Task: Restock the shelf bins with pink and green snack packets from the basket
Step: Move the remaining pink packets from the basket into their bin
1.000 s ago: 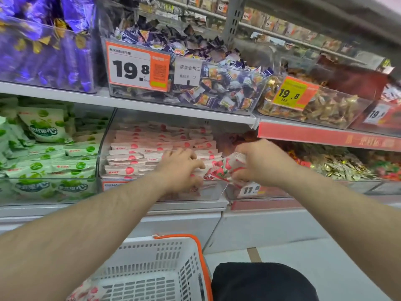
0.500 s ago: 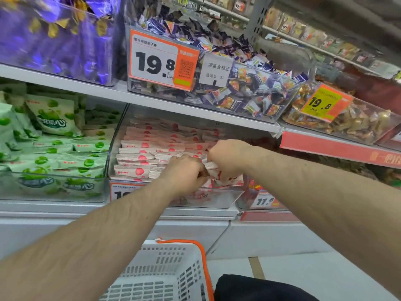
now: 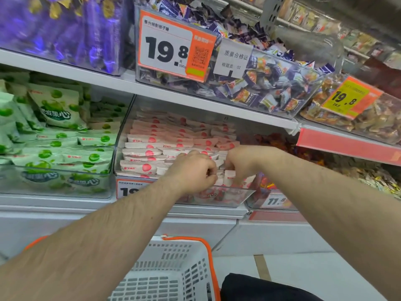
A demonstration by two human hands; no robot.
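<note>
Pink packets (image 3: pixel 152 149) fill the clear bin (image 3: pixel 236 199) on the lower shelf, in flat rows one over another, each with a red fruit mark. I have both hands at the front right part of this bin. My left hand (image 3: pixel 192 172) is curled, its fingers pinching the edges of some packets that stand at the front. My right hand (image 3: pixel 243 162) is just beside it, almost touching, with fingers bent down on the same small stack; it seems to pinch them too, but the fingertips are hidden behind the packets.

To the left, in the next bin (image 3: pixel 54 190), green packets (image 3: pixel 86 157) lie in the same kind of rows, with some bigger green bags (image 3: pixel 57 109) leaning behind them. Below my arms I see the basket (image 3: pixel 173 270), white with an orange rim; what is in it I cannot tell from here.

On the upper shelf (image 3: pixel 104 80) stands a bin of small mixed candies (image 3: pixel 260 88) with an orange price tag (image 3: pixel 175 45) reading 19.8. Purple bags (image 3: pixel 71 29) are at its left, and a yellow tag (image 3: pixel 347 97) is far right.
</note>
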